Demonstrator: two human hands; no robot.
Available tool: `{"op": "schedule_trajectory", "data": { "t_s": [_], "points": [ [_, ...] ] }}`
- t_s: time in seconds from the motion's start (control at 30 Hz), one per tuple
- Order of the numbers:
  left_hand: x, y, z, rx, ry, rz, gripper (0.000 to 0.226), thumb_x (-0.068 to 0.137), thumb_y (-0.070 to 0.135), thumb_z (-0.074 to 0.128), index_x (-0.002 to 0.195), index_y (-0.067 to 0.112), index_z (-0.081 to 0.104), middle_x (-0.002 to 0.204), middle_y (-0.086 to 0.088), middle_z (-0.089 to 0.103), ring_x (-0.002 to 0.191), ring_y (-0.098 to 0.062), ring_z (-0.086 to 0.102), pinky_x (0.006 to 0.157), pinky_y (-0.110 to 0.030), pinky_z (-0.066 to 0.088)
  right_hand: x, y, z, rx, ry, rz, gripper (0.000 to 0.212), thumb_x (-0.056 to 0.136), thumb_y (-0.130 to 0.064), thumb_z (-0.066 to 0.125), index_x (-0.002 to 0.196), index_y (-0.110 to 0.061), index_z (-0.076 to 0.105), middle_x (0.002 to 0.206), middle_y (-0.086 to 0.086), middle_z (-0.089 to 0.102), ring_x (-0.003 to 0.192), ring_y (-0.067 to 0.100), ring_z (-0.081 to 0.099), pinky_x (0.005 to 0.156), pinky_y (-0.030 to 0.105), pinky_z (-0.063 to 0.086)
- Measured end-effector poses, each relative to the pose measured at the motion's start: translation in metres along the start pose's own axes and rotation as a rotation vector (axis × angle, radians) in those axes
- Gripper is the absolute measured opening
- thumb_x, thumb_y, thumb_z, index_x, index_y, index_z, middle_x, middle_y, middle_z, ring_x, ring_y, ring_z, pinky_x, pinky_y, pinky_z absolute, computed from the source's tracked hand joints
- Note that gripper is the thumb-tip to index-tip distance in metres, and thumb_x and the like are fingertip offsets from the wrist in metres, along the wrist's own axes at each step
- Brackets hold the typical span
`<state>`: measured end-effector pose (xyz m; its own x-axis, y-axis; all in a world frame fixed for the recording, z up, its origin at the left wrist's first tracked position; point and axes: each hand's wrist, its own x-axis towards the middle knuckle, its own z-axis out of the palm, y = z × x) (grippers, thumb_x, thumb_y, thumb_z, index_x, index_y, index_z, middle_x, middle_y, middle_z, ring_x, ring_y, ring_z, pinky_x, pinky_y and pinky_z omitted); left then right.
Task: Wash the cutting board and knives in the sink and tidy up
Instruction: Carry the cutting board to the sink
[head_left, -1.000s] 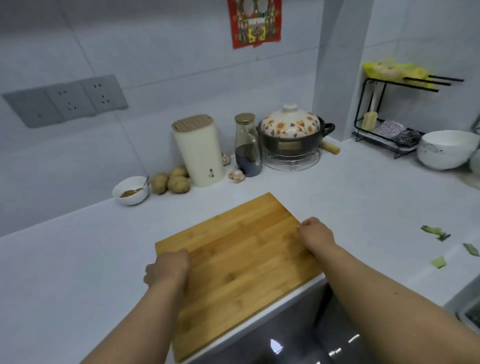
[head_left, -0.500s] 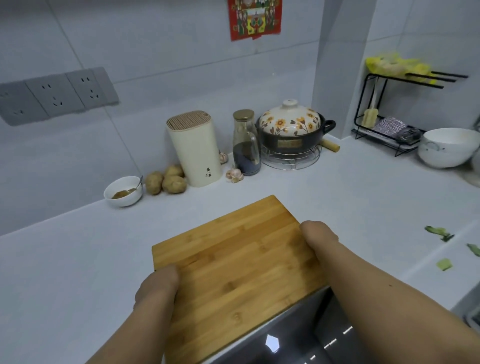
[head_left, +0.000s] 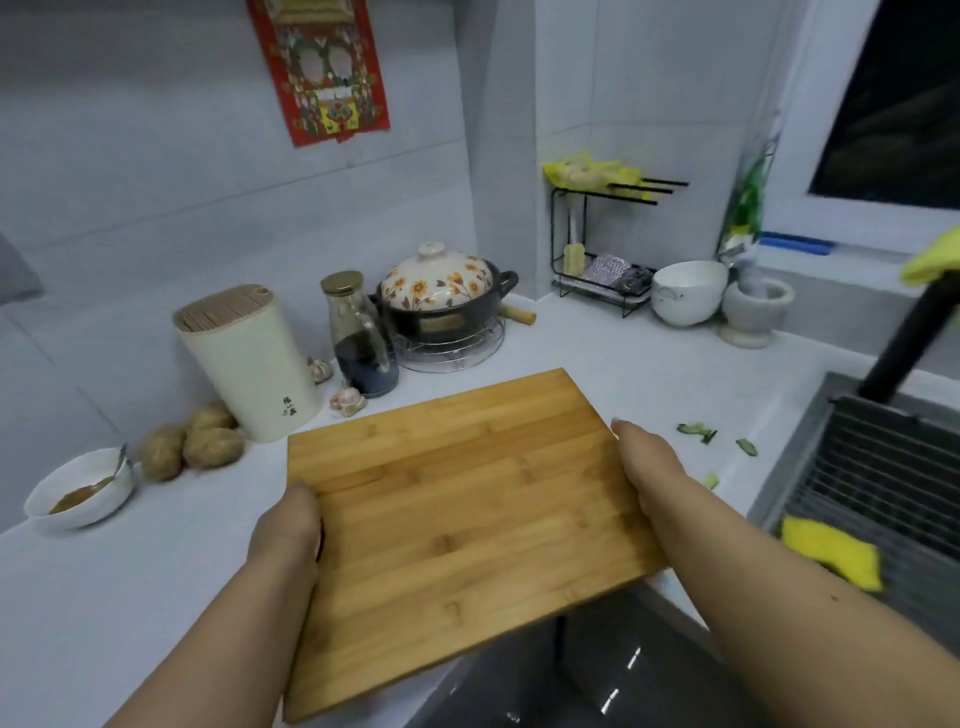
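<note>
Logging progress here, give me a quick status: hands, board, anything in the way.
Left hand and right hand grip opposite edges of the cutting board. Board overhangs the counter edge, unwashed. Sink to the right; yellow sponge lies in it.

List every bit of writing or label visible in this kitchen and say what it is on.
Knife block: small dark characters low on its front, too blurred to read.
Red wall poster: printed figures and patterns, no legible text.
Clay pot: a label plate on its dark side, unreadable.
Nothing else carries writing.
</note>
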<state>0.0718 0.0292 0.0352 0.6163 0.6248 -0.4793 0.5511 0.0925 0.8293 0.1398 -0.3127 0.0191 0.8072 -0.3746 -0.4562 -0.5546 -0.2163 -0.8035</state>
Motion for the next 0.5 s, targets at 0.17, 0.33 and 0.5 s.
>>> {"op": "schedule_trajectory", "data": {
  "t_s": [0.17, 0.33, 0.5],
  "points": [
    [-0.030, 0.028, 0.096, 0.074, -0.200, 0.123, 0.057, 0.074, 0.049, 0.044, 0.113, 0.013, 0.063, 0.113, -0.012, 0.063, 0.104, -0.034, 0.059, 0.094, -0.050, 0.048, -0.007, 0.021, -0.108, 0.205, 0.219, 0.056, 0.069, 0.082, -0.059, 0.042, 0.131, -0.011, 0.050, 0.134, 0.011, 0.052, 0.116, 0.034, 0.052, 0.101, 0.046, 0.041],
    [-0.100, 0.041, 0.206, 0.156, -0.466, 0.164, 0.037, 0.065, 0.048, 0.048, 0.078, 0.015, 0.059, 0.078, -0.011, 0.062, 0.064, -0.027, 0.053, 0.065, -0.038, 0.050, -0.022, 0.073, -0.227, 0.332, 0.425, 0.124, 0.080, 0.075, -0.073, 0.037, 0.130, -0.018, 0.054, 0.130, 0.009, 0.056, 0.114, 0.034, 0.054, 0.100, 0.051, 0.042],
    [-0.196, 0.035, 0.300, 0.201, -0.733, 0.214, 0.022, 0.086, 0.028, 0.041, 0.065, 0.019, 0.038, 0.058, -0.003, 0.042, 0.033, -0.013, 0.025, 0.036, -0.013, 0.024, -0.047, 0.135, -0.332, 0.436, 0.607, 0.237, 0.075, 0.081, -0.071, 0.038, 0.127, -0.014, 0.055, 0.127, 0.012, 0.057, 0.113, 0.034, 0.054, 0.101, 0.049, 0.042]
  ]
}}
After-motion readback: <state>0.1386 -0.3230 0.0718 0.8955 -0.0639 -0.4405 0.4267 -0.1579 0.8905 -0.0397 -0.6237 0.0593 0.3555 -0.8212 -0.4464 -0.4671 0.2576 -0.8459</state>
